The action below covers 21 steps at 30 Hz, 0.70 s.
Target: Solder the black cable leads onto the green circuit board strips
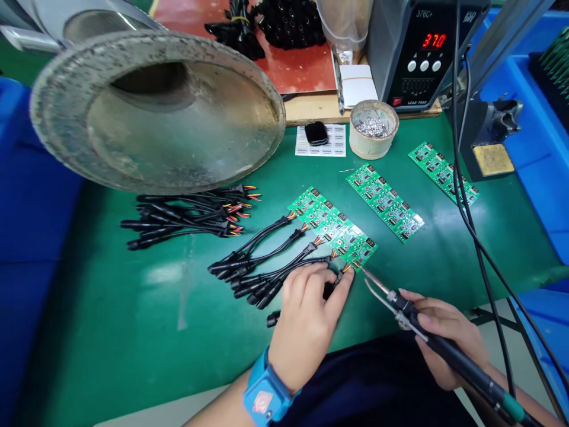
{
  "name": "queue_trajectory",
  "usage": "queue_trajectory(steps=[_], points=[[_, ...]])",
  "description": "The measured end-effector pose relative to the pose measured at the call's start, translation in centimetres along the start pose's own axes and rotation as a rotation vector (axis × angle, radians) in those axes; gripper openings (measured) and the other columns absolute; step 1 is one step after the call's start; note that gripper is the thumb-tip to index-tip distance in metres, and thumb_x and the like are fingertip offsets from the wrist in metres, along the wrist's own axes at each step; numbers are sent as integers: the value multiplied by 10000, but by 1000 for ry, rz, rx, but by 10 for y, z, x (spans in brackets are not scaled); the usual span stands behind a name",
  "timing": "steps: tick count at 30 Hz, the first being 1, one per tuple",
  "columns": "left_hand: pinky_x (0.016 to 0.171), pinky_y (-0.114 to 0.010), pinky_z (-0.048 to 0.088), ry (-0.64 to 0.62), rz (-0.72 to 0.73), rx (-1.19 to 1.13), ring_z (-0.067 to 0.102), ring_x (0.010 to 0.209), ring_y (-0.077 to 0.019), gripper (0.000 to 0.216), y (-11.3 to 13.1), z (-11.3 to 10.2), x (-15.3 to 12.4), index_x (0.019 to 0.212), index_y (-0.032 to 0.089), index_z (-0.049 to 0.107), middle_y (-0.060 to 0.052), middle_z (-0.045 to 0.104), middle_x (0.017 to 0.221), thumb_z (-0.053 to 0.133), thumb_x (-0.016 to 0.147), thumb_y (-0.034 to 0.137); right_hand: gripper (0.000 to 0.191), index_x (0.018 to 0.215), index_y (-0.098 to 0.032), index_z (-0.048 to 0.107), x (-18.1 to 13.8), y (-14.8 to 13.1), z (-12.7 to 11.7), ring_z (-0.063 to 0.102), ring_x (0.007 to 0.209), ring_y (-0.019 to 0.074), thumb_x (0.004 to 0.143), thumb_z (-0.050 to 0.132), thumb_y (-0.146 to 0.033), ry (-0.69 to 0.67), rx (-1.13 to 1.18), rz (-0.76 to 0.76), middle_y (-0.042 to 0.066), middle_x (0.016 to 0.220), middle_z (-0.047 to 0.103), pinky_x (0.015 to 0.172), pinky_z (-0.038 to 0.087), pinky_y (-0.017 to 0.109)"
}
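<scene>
My left hand (309,314), with a blue band on its wrist, pinches a black cable (334,286) whose coloured wire ends meet the near corner of a green circuit board panel (326,222). Several more black cables (262,246) run from that panel's left edge. In my right hand (448,332) is a black soldering iron (427,332) with a thin metal feed tube along its side. Its tip is close to the panel's near corner, by my left fingertips; whether it touches cannot be made out.
A large fume extraction hood (249,142) hangs at upper left over loose cables (191,216). Two more board panels (384,203) lie right. Behind stand a tub of solder bits (372,142), a soldering station (418,59) reading 370 and an iron stand (489,139). Black cords (478,243) hang at right.
</scene>
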State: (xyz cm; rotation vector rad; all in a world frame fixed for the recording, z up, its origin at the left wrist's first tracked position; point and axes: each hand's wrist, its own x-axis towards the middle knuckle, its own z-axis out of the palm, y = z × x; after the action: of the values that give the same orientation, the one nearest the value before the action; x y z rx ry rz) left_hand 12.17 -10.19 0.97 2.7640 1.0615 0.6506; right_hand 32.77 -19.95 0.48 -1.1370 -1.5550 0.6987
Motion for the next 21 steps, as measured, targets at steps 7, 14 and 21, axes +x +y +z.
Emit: queue_trajectory(steps=[7, 14, 21], points=[[776, -421, 449, 15, 4, 8, 506, 919, -255, 276, -2, 4, -2, 1108, 125, 600, -101, 520, 892, 520, 851, 65, 307, 1113, -210, 569, 3, 0, -9, 671, 877, 230, 836, 536, -82, 306, -30, 8, 49, 852, 706, 800, 567, 471], [704, -331, 498, 92, -100, -340, 555, 799, -171, 210, -6, -19, 10, 1100, 205, 555, -47, 552, 862, 494, 899, 202, 159, 1034, -189, 562, 48, 12, -14, 703, 748, 223, 875, 560, -194, 562, 21, 4, 30, 775, 700, 701, 579, 413], [533, -361, 507, 278, -188, -1042, 535, 547, -168, 286, 26, -101, 12, 1065, 294, 469, 6, 495, 592, 267, 950, 461, 295, 1148, -161, 532, 138, 46, -21, 683, 809, 202, 873, 558, -265, 469, -347, -110, 96, 950, 696, 715, 568, 350]])
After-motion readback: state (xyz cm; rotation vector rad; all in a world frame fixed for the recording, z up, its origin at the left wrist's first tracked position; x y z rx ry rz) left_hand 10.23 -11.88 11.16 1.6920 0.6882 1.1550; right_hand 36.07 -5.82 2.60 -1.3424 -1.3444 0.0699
